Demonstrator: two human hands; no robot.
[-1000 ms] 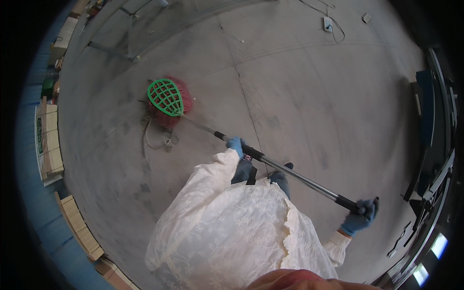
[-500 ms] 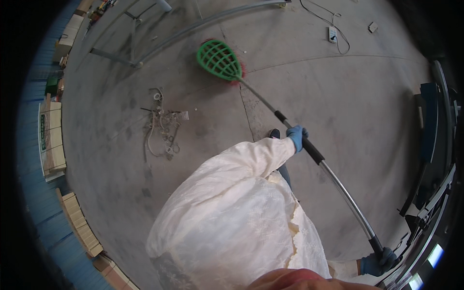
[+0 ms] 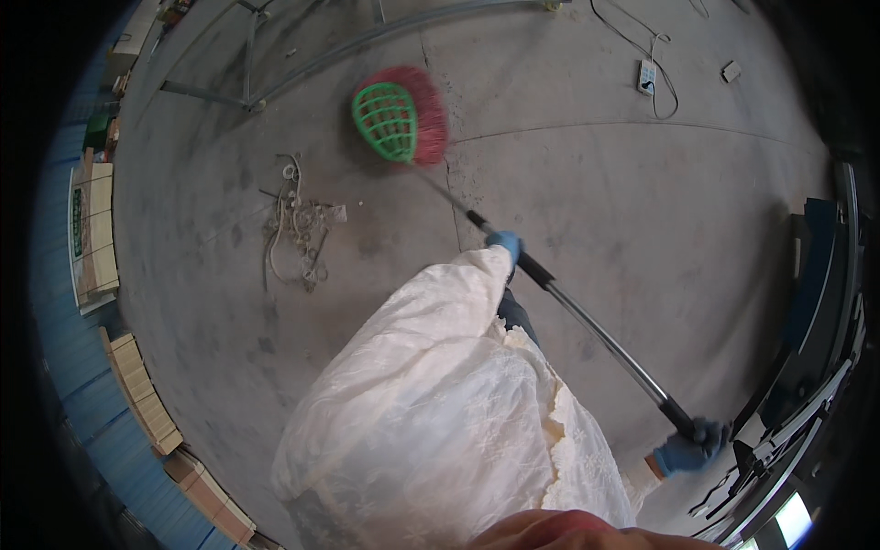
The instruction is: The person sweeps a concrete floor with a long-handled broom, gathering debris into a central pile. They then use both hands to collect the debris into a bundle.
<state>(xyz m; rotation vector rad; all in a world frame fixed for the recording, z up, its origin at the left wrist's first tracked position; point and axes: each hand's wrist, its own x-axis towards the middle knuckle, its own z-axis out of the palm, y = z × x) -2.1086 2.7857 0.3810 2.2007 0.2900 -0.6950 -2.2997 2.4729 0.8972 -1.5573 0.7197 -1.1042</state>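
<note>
A long-handled broom (image 3: 385,121) reaches across the view, its head a green plastic lattice with red bristles. The head is blurred and tilted, with the bristles showing on its right side, over the grey floor. In a blue glove, my left hand (image 3: 505,244) is closed around the dark middle part of the handle. My right hand (image 3: 693,446), also gloved in blue, grips the dark end of the handle at the lower right. To the left of the broom, a tangled heap of litter (image 3: 298,234) with strings, rings and scraps lies on the floor.
A metal frame (image 3: 316,69) stands at the far left. A white power strip (image 3: 647,77) with a cable and a small block (image 3: 731,71) lie at the far right. Stacked boards (image 3: 142,392) line the left side. Dark equipment (image 3: 811,275) stands along the right.
The broom head has swung left and tipped, so more of its red bristles show. Both my hands have shifted left with the handle, the right one also upward in the view.
</note>
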